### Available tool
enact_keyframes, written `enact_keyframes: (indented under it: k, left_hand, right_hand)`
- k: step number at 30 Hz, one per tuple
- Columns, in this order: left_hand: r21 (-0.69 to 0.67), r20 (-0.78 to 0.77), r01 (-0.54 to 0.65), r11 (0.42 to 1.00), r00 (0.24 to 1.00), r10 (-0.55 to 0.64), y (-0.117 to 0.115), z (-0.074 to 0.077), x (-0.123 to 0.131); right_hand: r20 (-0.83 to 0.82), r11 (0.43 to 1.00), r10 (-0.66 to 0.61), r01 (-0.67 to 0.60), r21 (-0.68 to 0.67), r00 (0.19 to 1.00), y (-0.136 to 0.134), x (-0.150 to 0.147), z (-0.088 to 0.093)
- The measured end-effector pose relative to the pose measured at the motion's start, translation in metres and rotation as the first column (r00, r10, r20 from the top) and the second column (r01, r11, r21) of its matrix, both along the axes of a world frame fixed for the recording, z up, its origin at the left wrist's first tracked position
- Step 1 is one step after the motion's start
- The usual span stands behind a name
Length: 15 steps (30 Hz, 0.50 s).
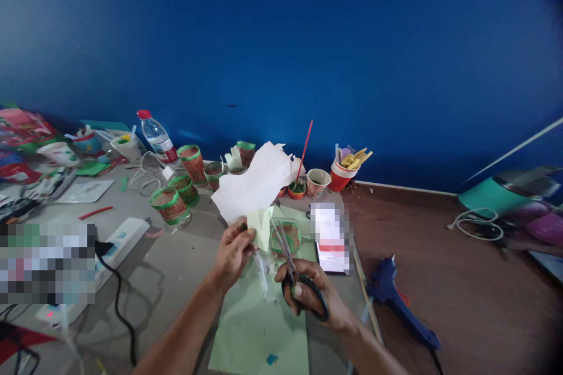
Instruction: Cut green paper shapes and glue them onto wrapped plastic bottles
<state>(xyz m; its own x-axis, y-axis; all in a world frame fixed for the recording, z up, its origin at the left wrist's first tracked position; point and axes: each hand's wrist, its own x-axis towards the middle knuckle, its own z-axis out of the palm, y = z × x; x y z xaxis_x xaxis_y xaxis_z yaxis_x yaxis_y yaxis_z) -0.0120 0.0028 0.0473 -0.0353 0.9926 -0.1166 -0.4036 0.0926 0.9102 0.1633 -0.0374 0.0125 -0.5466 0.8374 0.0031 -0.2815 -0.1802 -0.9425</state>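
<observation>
My left hand (235, 249) pinches a sheet of paper (255, 179) with ragged edges; a pale green-white part of it hangs down beside my fingers. In my right hand (312, 293) is a pair of scissors (288, 249) with black handles, its blades slightly apart and pointing up toward the paper's lower right edge. Whether the blades touch the paper I cannot tell. Behind the scissors stands a brown cup with a green rim (294, 237), partly hidden. Beneath both hands lies a light green sheet (264, 334) with a small blue scrap (271, 358) on it.
Several painted cups (169, 205) and a water bottle (158, 137) stand at the back left. A power strip (116, 252) lies left. To the right are a lit phone (332, 240), a blue glue gun (396, 299) and a red cup of tools (343, 174). A blue wall rises behind.
</observation>
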Motion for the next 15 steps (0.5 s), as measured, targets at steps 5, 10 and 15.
enact_keyframes:
  k: [5,10,15]
  left_hand:
    - [0.003,0.030,-0.010,1.000,0.999,0.010,0.002,-0.007,0.000]
    - [0.027,0.036,-0.028,0.999,0.999,0.027,0.005,-0.014,-0.001]
    - [0.002,0.030,0.005,1.000,1.000,-0.005,0.004,-0.016,-0.002]
  right_hand:
    - [-0.082,0.998,0.062,-0.063,-0.010,0.995,0.000,0.002,-0.004]
    - [-0.101,0.995,0.094,-0.095,-0.005,0.990,0.001,0.004,0.001]
    - [-0.079,0.990,0.114,-0.120,-0.074,0.990,0.001,0.002,0.006]
